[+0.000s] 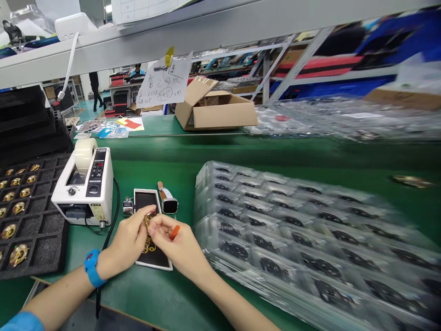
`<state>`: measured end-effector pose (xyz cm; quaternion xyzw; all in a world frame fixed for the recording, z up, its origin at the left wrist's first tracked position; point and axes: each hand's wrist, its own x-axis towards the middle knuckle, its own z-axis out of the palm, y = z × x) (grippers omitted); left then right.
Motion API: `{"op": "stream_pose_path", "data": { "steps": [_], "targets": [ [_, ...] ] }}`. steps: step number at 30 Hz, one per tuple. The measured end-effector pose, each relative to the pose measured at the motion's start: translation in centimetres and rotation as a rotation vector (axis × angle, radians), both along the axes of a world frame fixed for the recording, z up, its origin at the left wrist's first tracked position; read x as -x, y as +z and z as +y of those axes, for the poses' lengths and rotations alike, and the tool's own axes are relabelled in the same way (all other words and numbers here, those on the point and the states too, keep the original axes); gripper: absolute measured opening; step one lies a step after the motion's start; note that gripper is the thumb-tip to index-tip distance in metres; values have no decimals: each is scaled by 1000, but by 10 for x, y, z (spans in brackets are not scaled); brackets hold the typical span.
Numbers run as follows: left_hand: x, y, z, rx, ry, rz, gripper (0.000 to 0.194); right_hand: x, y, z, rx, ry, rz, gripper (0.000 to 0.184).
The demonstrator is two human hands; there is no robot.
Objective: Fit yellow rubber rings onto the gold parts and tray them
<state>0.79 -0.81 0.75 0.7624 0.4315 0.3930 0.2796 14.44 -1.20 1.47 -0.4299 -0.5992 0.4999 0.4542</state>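
Observation:
My left hand (pixel 128 236), with a blue band at the wrist, pinches a small shiny gold piece (pixel 149 217) between thumb and fingers. Close against it, my right hand (pixel 181 246) has its fingers closed on a small orange-ended tool (pixel 174 232); its working end is hidden by the fingers. Both hands are above a dark tray with a white rim (pixel 156 265), in which several curly gold parts (pixel 149 247) lie. A tally counter (pixel 128 207) stands at the tray's left. To its right lies a smartwatch (pixel 169 205) with a brown and white strap.
A white tape dispenser (pixel 86 184) and a black foam tray (pixel 51 230) of round gold parts stand at the left. Stacked clear plastic trays (pixel 215 257) holding black parts fill the right. An open cardboard box (pixel 225 115) sits on the back ledge, below an overhead shelf (pixel 241 27).

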Motion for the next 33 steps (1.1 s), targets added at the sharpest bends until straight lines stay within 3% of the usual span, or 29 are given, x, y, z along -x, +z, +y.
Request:
{"op": "stream_pose_path", "data": {
  "steps": [6, 13, 19, 27, 33],
  "targets": [
    [2, 3, 6, 165, 65, -72, 38, 1, 0, -4, -118, 13, -65, 16],
    [-1, 8, 5, 393, -12, -352, 40, -5, -5, 3, -309, -270, -235, 14],
    [-2, 6, 1, 406, -80, -371, 40, -5, -10, 3, -373, -268, -277, 16],
    [0, -4, 4, 342, -29, -289, 40, 2, -5, 0, -276, -186, -207, 20],
    [0, -2, 10, 384, 7, -507, 37, -10, 3, 0, -199, -193, -176, 23]
  ]
}}
